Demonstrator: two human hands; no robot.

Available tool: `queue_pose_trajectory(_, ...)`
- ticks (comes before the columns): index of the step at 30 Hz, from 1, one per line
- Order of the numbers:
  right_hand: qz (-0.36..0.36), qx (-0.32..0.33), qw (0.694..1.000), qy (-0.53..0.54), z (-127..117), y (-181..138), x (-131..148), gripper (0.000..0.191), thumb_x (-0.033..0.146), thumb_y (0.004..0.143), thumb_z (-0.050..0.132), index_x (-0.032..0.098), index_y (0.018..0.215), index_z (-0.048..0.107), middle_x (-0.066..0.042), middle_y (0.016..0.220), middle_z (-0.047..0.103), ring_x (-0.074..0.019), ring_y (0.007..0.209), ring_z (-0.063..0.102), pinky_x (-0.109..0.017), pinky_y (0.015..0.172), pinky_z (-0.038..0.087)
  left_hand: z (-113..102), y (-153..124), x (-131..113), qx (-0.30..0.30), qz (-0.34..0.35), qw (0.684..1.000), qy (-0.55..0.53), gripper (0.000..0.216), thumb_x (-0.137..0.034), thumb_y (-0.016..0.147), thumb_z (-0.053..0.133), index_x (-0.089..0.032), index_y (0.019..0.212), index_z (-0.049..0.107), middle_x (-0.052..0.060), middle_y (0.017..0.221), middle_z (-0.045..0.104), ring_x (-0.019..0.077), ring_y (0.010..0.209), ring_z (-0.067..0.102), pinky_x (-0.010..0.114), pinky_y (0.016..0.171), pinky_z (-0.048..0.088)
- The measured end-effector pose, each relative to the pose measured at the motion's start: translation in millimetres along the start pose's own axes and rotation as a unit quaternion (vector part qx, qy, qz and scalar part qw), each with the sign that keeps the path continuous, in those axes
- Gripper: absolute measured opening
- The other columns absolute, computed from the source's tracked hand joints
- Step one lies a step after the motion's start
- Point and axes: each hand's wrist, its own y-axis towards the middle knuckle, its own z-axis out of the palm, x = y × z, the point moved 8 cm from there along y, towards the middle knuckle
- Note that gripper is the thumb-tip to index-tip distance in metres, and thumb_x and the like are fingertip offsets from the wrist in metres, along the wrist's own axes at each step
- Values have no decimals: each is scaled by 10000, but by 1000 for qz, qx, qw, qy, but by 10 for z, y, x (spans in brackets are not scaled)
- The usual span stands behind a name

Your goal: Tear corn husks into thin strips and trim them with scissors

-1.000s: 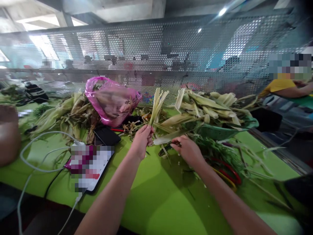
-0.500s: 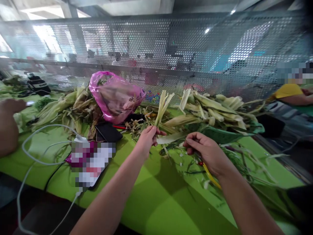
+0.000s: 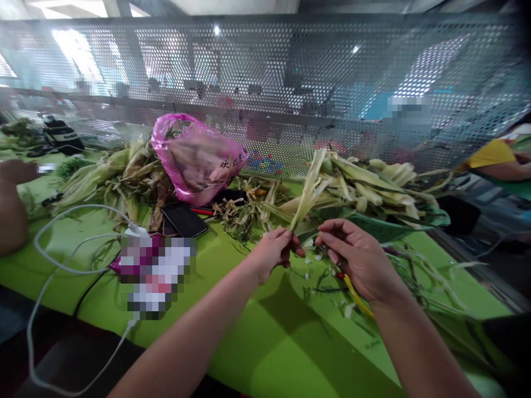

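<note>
My left hand pinches the lower end of a bundle of pale corn husk strips, which fan upward and lean right. Just to its right is my right hand, thumb and fingers curled together; whatever lies between them is too small to make out. Under that hand a yellow-handled tool with a red part lies on the table, its working end hidden. Behind both hands a heap of corn husks rests in a green tray. Small pale scraps are scattered near my fingers.
On the green table stand a pink plastic bag and more husks. A black phone, a pixelated device and white cables lie left. Another person's arm is at far left. A perforated metal screen runs behind.
My left hand has moved right with the husk strips, closer to my right hand. The strips now lean further right. My right hand has barely moved.
</note>
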Motion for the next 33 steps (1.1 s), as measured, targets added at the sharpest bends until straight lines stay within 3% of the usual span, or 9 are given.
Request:
queue_pose_trajectory(4,-34,-59,997,48,-176,52,40,231,303,694,762,226,876,642,-8,758,592,-115,612,513,-201,432,343,-107,23,-26,-24,9,1000,4,262,-429,866,516,-188,766,499,-67,557,366,55,423,292,188,445,268)
queue_pose_trajectory(8,-52,-96,992,64,-334,86,62,191,259,699,752,230,864,661,-13,752,589,-125,606,496,-247,455,312,-213,27,-71,-65,14,997,30,257,-391,892,483,-176,752,501,-61,583,356,55,439,288,192,450,271)
queue_pose_trajectory(14,-69,-128,986,-80,-433,87,80,215,318,728,715,229,915,656,-18,802,610,-133,573,478,-296,545,378,-226,25,-77,-77,0,997,27,247,-309,921,428,-161,737,497,-65,565,322,55,438,265,193,453,268)
queue_pose_trajectory(16,-63,-129,976,-163,-384,65,92,271,339,740,701,233,985,655,-19,800,612,-156,608,513,-314,598,411,-221,25,-63,-74,-3,997,16,257,-330,915,444,-160,731,499,-67,560,313,56,439,266,194,455,262)
queue_pose_trajectory(18,-45,-101,979,-172,-253,36,71,322,359,759,682,242,1055,637,-1,735,597,-167,625,531,-310,614,420,-209,23,-49,-70,-2,998,9,264,-345,909,456,-159,728,505,-68,558,306,57,442,267,194,454,248)
queue_pose_trajectory(22,44,43,998,-29,244,-59,-98,337,381,784,661,209,1069,608,20,677,575,-131,564,521,-272,564,419,-165,17,-52,-63,12,998,6,257,-360,886,496,-161,725,518,-61,563,325,63,462,291,197,460,243)
queue_pose_trajectory(25,101,89,991,15,483,-123,-241,332,410,766,687,195,1000,591,7,727,601,-120,540,535,-257,513,406,-148,16,-99,-69,37,997,14,261,-364,865,530,-159,704,518,-53,569,354,66,473,319,204,461,247)
queue_pose_trajectory(29,93,86,991,-48,468,-84,-322,317,445,697,750,195,811,593,30,679,575,-94,478,482,-242,459,370,-147,17,-129,-72,42,996,28,250,-354,866,528,-153,718,531,-46,569,380,69,479,338,206,459,259)
queue_pose_trajectory(33,60,35,997,-33,313,-29,-245,305,445,704,741,192,781,589,32,631,566,-93,478,463,-238,466,374,-157,16,-109,-64,31,997,13,234,-357,870,528,-146,771,553,-49,585,367,61,476,324,192,453,250)
